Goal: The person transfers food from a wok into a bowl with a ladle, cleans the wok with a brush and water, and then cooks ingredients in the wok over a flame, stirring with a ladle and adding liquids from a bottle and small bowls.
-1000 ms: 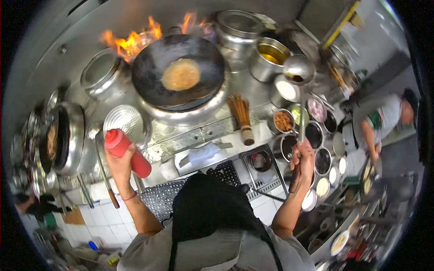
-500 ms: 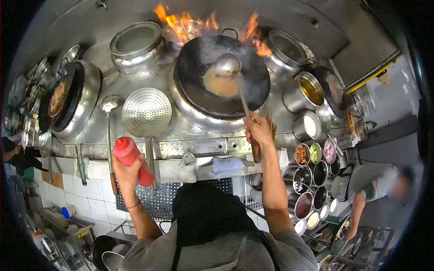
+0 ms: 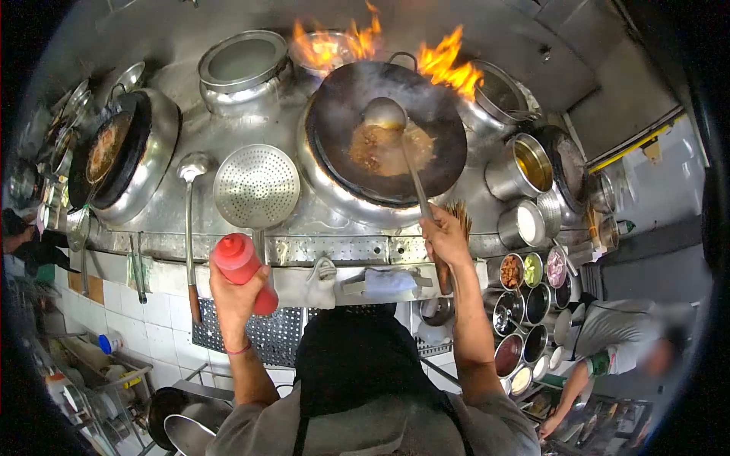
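My left hand (image 3: 237, 300) is closed round a red squeeze bottle (image 3: 245, 266), held upright over the counter's front edge. With my right hand (image 3: 447, 237) I grip the handle of a long metal ladle (image 3: 385, 114). The ladle's bowl is in a large black wok (image 3: 445, 125), over brown, bubbling liquid (image 3: 391, 156) with steam rising from it. A perforated skimmer (image 3: 257, 186) lies on the metal stove top left of the wok, and a second ladle (image 3: 195, 166) lies left of the skimmer.
Flames (image 3: 450, 62) rise behind the wok. Another wok (image 3: 125, 171) sits at the left. Lidded pots (image 3: 242, 61), a pot of oil (image 3: 528, 163) and ingredient containers (image 3: 509, 353) surround the stove. At the lower right a co-worker (image 3: 616, 327) reaches down.
The liquid in the wok looks darker and more spread out. The flames at the right have grown. The view has shifted slightly, and the co-worker's arm has moved lower.
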A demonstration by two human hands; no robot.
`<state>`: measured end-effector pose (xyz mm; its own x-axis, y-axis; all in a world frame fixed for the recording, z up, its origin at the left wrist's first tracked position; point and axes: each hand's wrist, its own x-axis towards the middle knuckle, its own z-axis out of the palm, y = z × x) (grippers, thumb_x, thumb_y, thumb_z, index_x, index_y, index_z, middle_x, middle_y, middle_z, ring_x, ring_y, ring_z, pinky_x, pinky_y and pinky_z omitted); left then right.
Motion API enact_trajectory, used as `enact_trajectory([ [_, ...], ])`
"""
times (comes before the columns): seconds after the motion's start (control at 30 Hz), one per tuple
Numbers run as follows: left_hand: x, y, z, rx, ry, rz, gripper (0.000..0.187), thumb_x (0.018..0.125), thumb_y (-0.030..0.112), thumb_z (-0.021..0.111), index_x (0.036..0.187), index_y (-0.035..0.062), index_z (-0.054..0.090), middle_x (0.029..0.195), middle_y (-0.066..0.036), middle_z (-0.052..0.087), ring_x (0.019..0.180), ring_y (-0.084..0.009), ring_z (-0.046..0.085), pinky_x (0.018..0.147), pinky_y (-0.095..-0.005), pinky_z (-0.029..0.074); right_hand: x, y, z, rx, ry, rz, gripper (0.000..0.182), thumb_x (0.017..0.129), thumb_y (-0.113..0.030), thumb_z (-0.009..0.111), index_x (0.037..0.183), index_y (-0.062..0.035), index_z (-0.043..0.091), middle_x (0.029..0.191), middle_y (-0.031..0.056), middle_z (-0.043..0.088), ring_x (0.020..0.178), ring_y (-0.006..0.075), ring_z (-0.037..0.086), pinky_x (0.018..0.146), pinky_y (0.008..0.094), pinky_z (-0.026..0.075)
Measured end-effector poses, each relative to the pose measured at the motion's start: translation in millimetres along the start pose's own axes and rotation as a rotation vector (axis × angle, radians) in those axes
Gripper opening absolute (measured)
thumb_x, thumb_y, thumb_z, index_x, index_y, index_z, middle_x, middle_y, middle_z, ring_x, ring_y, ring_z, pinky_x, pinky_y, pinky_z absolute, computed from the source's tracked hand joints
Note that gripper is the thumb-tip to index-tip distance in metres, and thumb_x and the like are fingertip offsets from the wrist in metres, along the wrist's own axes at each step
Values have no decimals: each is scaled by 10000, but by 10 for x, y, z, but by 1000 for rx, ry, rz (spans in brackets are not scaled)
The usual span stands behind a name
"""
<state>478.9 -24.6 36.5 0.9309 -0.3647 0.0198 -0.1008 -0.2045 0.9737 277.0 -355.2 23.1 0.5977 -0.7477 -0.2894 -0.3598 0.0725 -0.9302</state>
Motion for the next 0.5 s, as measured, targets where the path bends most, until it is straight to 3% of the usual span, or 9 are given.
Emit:
enact_trajectory([
  [0.1,-131,97,15,32,8,103,613,672,84,814,1189,11,493,1033,-79,601,908,-176,594,827,-320,504,-50,25,-106,-50,-28,-25,410,907,-116,600,1298,-6,540,664,18,567,479,72,500,434,243,409],
  [0.17,-248,167,33,25,-11,89,620,658,93,829,1173,9,494,1032,-88,602,909,-184,592,835,-326,495,91,184,-158,-504,286,-268,485,874,-176,633,1315,-7,525,792,126,672,611,207,642,577,333,510],
  [0.2,-303,192,49,21,-27,67,627,644,102,844,1157,7,496,1031,-97,604,911,-192,589,843,-333,485,178,198,-190,-494,304,-268,485,874,-176,633,1315,-7,525,792,126,672,611,207,642,577,333,510],
  [0.27,-385,209,109,-19,-92,36,626,646,105,847,1154,8,496,1029,-93,602,911,-188,590,841,-332,487,419,189,-266,-678,427,-303,516,845,-214,639,1310,-19,525,957,245,678,850,363,679,764,420,519],
  [0.33,-443,290,226,-76,-174,0,631,652,121,857,1156,8,494,1027,-88,603,910,-178,590,838,-330,488,652,238,-325,-608,378,-444,504,851,-207,613,1320,-46,523,1005,287,641,979,441,615,845,462,492],
  [0.37,-460,331,286,-45,-200,12,641,660,145,866,1163,8,492,1027,-84,607,915,-174,592,838,-329,491,664,245,-377,-598,405,-435,504,851,-207,613,1320,-46,523,1005,287,641,979,441,615,845,462,492],
  [0.43,-510,418,434,-49,-241,48,644,662,154,869,1163,8,492,1027,-83,608,916,-176,593,839,-328,491,576,113,-431,-627,138,-378,512,854,-140,589,1348,-43,495,1001,304,640,925,450,633,856,468,501],
  [0.5,-540,451,534,-64,-279,97,646,667,173,874,1159,7,491,1024,-80,609,916,-178,594,841,-324,489,398,177,-458,-722,137,-377,520,854,-131,582,1361,-66,487,968,288,651,868,448,641,819,481,512],
])
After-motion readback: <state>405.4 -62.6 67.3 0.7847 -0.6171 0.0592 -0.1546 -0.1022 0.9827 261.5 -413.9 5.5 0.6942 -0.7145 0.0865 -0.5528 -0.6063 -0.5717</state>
